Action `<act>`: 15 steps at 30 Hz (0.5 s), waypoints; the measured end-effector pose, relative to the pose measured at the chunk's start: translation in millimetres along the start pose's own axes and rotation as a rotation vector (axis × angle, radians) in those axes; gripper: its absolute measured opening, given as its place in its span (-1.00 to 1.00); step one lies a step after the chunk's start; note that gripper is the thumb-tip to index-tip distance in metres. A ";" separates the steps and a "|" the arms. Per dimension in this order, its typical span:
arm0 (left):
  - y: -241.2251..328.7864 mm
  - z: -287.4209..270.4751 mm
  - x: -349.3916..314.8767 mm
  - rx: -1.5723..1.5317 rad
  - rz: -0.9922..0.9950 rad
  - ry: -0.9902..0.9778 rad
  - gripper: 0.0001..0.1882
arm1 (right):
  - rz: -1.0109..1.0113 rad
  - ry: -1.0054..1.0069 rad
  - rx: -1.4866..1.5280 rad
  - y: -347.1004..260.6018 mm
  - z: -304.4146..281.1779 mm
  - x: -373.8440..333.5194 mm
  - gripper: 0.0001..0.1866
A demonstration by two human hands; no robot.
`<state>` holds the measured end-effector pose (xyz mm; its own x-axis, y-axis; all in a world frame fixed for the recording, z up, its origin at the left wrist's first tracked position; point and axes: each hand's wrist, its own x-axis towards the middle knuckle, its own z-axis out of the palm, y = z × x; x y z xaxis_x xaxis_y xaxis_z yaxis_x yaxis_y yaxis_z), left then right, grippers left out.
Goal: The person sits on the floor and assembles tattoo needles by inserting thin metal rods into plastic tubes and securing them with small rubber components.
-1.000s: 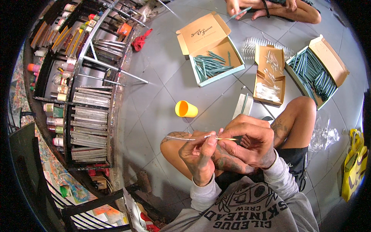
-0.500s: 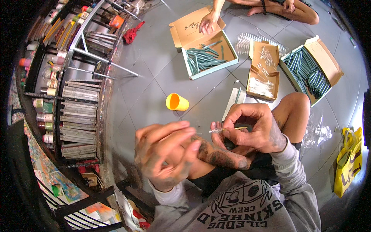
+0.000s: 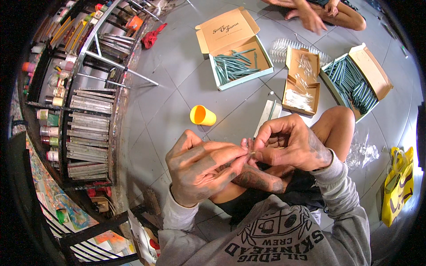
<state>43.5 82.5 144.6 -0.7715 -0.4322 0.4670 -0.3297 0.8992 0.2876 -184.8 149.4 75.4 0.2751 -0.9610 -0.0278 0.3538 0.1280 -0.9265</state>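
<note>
Now that my bare left hand (image 3: 204, 167) has rejoined my bare right hand (image 3: 290, 142), I am tightly pinching a slim, pale-yellow stick (image 3: 253, 153) in the right above my bent legs (image 3: 339, 125), the left half-curled, whether gripping anything I cannot tell, apparently resuming two-handed work.

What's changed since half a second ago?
The left hand has swung right, back beside the right hand, which still seems to pinch a thin pale stick, mostly hidden. The co-worker's hand has moved right, away from the box lid. The yellow cup and open boxes stayed put.
</note>
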 end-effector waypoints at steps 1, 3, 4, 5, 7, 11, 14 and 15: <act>0.2 0.8 0.2 0.000 0.005 0.004 -0.68 | 0.000 -0.005 -0.011 0.8 -0.5 0.5 -0.83; -1.3 4.4 -1.3 0.001 0.004 0.041 -0.73 | 0.002 -0.016 -0.005 0.5 -0.7 1.4 -0.86; -1.9 5.8 -1.9 0.003 0.003 0.059 -0.76 | 0.003 -0.022 0.013 -0.5 -0.1 2.1 -0.89; -2.0 6.5 -1.6 0.006 0.010 0.073 -0.76 | 0.005 -0.027 0.030 -0.8 0.2 2.7 -0.90; -1.9 8.1 0.1 0.009 0.027 0.103 -0.76 | 0.005 -0.029 0.034 0.3 -0.3 2.7 -0.88; -1.6 9.4 0.8 0.005 0.019 0.112 -0.77 | 0.011 -0.005 0.049 -0.3 1.4 1.5 -0.86; -4.5 15.8 1.7 -0.049 -0.036 0.127 -0.79 | 0.036 0.058 0.064 -5.1 4.6 -1.5 -0.85; -3.7 18.5 2.3 -0.070 -0.069 0.129 -0.80 | 0.024 0.096 0.033 -3.7 6.2 -3.1 -0.85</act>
<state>32.9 79.4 129.1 -0.6707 -0.5020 0.5461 -0.3372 0.8621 0.3784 -181.4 153.4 81.2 0.1979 -0.9764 -0.0869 0.3775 0.1577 -0.9125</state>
